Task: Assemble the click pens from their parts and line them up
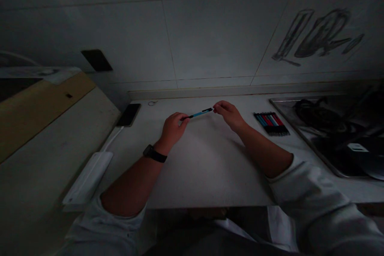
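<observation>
A slim mechanical pencil (199, 113) with a blue barrel, black grip and black clip is held nearly level above the white counter (204, 160). My left hand (175, 127) pinches its dark grip end between thumb and fingers; a black watch (154, 153) is on that wrist. At the clip end, my right hand (229, 114) has its fingertips closed round a small pale tip, whose detail is too small to make out. To the right of my right hand, several similar pencils (271, 123) in blue, red, white and black lie side by side on the counter.
A phone (129, 115) and a small ring-like item (152, 103) lie at the back left. A white power strip (88, 178) with a cable sits at the left, beside a slanted board (60, 128). On the right is a dark metal-rimmed stove (300, 124). A tiled wall (207, 40) stands behind.
</observation>
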Available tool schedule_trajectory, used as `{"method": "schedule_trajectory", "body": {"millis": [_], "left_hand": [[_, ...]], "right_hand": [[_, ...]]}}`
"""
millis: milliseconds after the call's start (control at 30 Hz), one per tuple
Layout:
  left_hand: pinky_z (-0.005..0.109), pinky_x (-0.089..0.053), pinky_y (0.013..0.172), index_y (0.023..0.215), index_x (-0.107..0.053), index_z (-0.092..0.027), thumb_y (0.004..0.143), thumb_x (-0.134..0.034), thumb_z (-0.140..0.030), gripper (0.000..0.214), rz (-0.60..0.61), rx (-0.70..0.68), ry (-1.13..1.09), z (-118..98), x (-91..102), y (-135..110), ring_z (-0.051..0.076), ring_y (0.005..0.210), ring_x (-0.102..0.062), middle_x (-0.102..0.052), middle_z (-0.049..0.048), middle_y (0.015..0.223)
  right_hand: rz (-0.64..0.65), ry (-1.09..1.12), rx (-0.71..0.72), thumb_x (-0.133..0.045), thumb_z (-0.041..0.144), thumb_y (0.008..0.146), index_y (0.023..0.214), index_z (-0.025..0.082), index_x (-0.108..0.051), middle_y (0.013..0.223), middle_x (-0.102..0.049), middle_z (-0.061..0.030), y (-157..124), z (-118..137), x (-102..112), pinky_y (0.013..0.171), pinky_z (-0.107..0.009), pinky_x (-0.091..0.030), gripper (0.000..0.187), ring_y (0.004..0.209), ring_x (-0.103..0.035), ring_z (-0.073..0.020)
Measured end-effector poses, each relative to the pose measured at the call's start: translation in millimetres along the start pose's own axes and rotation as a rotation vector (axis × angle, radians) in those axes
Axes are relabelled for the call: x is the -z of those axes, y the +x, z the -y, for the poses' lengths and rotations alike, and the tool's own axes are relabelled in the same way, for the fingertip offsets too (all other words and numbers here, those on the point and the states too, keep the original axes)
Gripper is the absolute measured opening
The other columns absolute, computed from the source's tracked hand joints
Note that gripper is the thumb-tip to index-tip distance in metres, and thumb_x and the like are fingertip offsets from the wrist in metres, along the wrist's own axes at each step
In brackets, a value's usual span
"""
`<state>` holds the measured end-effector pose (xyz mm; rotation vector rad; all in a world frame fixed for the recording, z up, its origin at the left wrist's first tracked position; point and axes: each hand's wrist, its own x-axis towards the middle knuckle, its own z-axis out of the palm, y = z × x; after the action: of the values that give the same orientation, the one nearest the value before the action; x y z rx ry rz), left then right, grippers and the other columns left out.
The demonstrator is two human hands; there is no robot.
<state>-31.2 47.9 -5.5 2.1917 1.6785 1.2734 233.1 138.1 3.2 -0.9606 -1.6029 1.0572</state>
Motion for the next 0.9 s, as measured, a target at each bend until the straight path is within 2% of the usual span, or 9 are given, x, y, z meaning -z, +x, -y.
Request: {"method": "schedule_trajectory", "body": {"millis": [367, 600, 700, 800, 900], "left_hand": [[0.037, -0.055, 0.090, 0.096, -0.072, -0.022, 0.096, -0.066, -0.027, 0.008, 0.015, 0.005, -0.049, -4, -0.8, 0, 0.020, 0.093, -0.069, -0.075, 0.0034, 0.096], [0.039, -0.056, 0.091, 0.097, -0.073, -0.023, 0.097, -0.065, -0.031, 0.012, 0.025, 0.019, -0.044, -1, -1.0, 0, 0.021, 0.094, -0.070, -0.075, 0.0040, 0.097], [0.039, -0.056, 0.090, 0.097, -0.073, -0.023, 0.097, -0.065, -0.032, 0.012, 0.022, 0.017, -0.038, 0, -1.6, 0, 0.021, 0.093, -0.070, -0.076, 0.0040, 0.097], [0.039, -0.056, 0.090, 0.097, -0.074, -0.023, 0.097, -0.064, -0.031, 0.013, 0.026, 0.021, -0.030, 1, -2.4, 0, 0.021, 0.092, -0.070, -0.076, 0.0040, 0.097], [0.038, -0.056, 0.088, 0.097, -0.074, -0.023, 0.098, -0.063, -0.032, 0.014, 0.048, 0.018, -0.032, 1, -2.9, 0, 0.021, 0.091, -0.070, -0.075, 0.0041, 0.097]], "right_hand": [[0.041, 0.114, -0.090, -0.073, 0.064, 0.079, 0.084, 0.023, -0.066, 0.079, -0.068, -0.0019, -8, 0, -9, 0.084, -0.036, -0.050, 0.041, 0.078, -0.061, -0.0185], [0.051, 0.106, -0.048, -0.069, 0.064, 0.084, 0.088, 0.023, -0.066, 0.081, -0.068, -0.0022, -5, -3, -6, 0.086, -0.039, -0.054, 0.041, 0.079, -0.064, -0.0185], [0.063, 0.055, 0.039, -0.065, 0.064, 0.088, 0.099, 0.024, -0.067, 0.087, -0.069, -0.0030, -4, -1, -4, 0.088, -0.040, -0.056, 0.041, 0.084, -0.066, -0.0192], [0.084, -0.125, 0.215, -0.072, 0.057, 0.086, 0.116, 0.026, -0.066, 0.098, -0.069, -0.0043, -7, 1, -1, 0.091, -0.041, -0.057, 0.044, 0.090, -0.068, -0.0203], [0.081, -0.317, 0.365, -0.071, 0.050, 0.090, 0.116, 0.026, -0.069, 0.105, -0.070, -0.0074, -9, 3, 2, 0.093, -0.043, -0.057, 0.035, 0.094, -0.068, -0.0223]]}}
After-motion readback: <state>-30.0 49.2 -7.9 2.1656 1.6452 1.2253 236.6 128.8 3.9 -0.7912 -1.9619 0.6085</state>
